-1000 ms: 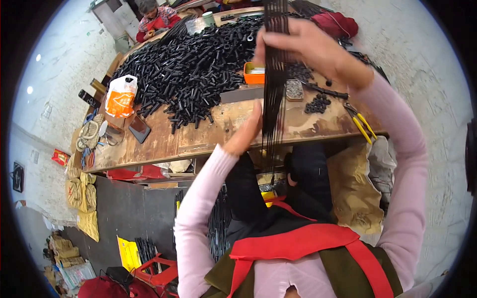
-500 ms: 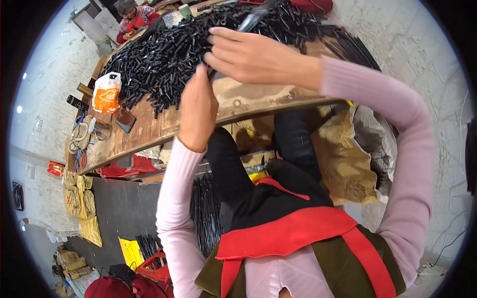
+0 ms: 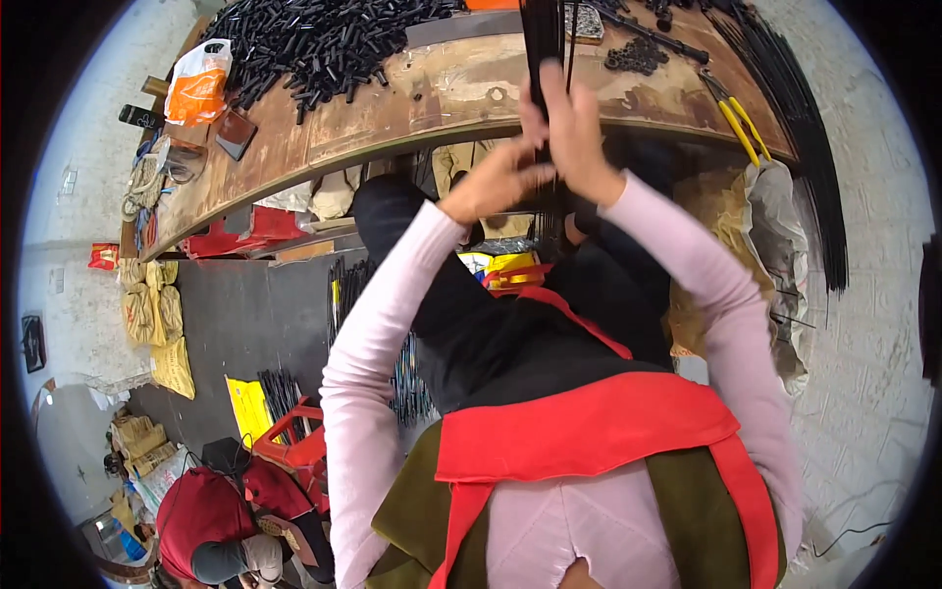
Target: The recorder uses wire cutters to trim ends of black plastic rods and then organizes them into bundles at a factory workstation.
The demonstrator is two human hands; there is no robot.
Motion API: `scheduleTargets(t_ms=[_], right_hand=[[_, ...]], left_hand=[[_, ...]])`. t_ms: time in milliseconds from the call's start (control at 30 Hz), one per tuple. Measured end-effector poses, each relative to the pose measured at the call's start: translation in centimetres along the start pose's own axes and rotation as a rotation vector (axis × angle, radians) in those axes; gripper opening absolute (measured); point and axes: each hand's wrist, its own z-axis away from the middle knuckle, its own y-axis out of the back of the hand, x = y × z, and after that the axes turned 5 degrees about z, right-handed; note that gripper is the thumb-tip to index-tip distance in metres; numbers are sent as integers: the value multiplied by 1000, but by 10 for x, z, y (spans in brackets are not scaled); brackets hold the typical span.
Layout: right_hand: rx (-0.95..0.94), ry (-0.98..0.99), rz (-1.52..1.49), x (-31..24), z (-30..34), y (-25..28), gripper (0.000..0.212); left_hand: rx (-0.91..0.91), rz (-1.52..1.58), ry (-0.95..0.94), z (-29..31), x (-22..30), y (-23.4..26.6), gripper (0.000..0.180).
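A bundle of thin black rods (image 3: 542, 44) stands on end at the near edge of the workbench, between my two hands. My right hand (image 3: 577, 137) presses against its right side, with the fingers pointing up along the rods. From the left, my left hand (image 3: 498, 177) closes around the lower part of the bundle, a little blurred. The lower ends of the rods are partly hidden behind my hands. Pliers with yellow handles (image 3: 741, 123) lie on the bench to the right. Near them is a small pile of black rings (image 3: 636, 55).
Short black tubes (image 3: 304, 39) are heaped at the back left of the wooden bench (image 3: 471, 93). More long black rods (image 3: 810, 147) hang over its right edge. An orange and white bag (image 3: 199, 86) and a phone (image 3: 235, 134) lie left. Someone in maroon (image 3: 206, 525) is at lower left.
My hands have moved right and toward me, and now hold the bundle of rods. The view has shifted, so pliers and black rings show on the right side of the bench.
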Motion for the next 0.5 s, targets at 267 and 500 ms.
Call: scheduleTargets(t_ms=[267, 500], right_hand=[[-7, -308, -147, 53, 82, -5, 47], [-112, -444, -240, 54, 89, -1, 30]], left_hand=[[-45, 39, 280, 64, -74, -44, 36], [-49, -445, 303, 86, -43, -27, 34]])
